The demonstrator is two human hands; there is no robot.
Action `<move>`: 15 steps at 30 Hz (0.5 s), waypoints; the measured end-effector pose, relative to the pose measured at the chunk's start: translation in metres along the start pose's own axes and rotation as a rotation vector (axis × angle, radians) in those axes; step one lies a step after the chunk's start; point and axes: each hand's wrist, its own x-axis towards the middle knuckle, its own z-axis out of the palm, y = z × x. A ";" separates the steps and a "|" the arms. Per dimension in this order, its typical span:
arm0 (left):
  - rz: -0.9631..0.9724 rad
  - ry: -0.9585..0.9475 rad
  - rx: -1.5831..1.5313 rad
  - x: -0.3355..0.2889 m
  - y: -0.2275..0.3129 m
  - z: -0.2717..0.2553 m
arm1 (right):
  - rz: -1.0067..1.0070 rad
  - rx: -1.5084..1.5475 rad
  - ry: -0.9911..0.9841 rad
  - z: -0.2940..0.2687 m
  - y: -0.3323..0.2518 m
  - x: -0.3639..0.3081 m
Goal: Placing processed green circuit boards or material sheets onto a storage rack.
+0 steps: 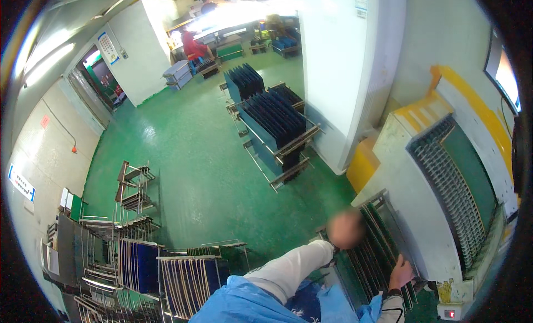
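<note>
My right hand (401,272) rests fingers spread on the green boards (373,255) racked just below the conveyor machine (444,184). My left hand (345,229) is blurred above those boards; I cannot tell its grip. Left of the machine, racks (166,273) stand on the green floor (194,156); beyond, a cart (275,128) of dark panels, a white pillar (344,62).

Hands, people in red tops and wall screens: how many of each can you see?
Hands: 2, the left hand and the right hand
Person in red: 1
Wall screen: 1
Total: 4
</note>
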 end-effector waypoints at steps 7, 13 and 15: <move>0.006 0.015 0.032 0.000 -0.004 0.006 | -0.006 0.021 0.047 -0.001 -0.003 -0.001; 0.007 0.004 -0.001 0.000 0.000 -0.002 | 0.004 0.021 -0.070 -0.024 -0.012 -0.003; 0.009 0.014 0.009 0.000 0.000 -0.002 | 0.011 0.027 -0.063 -0.025 -0.013 -0.003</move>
